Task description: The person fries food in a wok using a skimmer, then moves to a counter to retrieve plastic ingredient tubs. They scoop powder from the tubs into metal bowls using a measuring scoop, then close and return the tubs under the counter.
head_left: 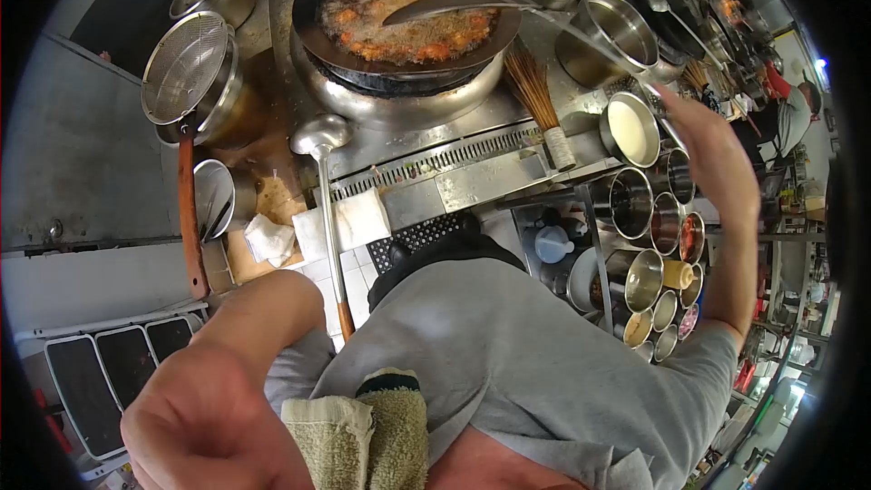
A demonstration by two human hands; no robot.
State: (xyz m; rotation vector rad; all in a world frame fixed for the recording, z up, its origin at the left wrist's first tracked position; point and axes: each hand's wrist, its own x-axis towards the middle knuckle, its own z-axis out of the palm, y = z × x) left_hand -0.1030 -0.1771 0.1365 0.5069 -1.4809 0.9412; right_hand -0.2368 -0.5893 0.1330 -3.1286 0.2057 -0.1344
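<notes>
My right hand [712,150], at the right, is closed around the handle of a long metal skimmer. The wide, shallow head of the skimmer [445,4] is seen nearly edge-on above the wok [313,45]; holes in it cannot be made out. Orange-red pieces of food [435,48] lie in foaming, bubbling liquid in the wok. At the lower left, raised close to the camera, my left hand [213,422] has its fingers curled in. What they hold, if anything, is hidden. A greenish towel [331,436] lies over my chest beside it.
A ladle [322,136] rests on the counter edge, its handle toward me. A mesh strainer [186,68] sits on a pot at left. A bamboo brush [535,100], a bowl of white liquid [631,130] and several seasoning containers [644,277] stand right. Another person [798,113] is far right.
</notes>
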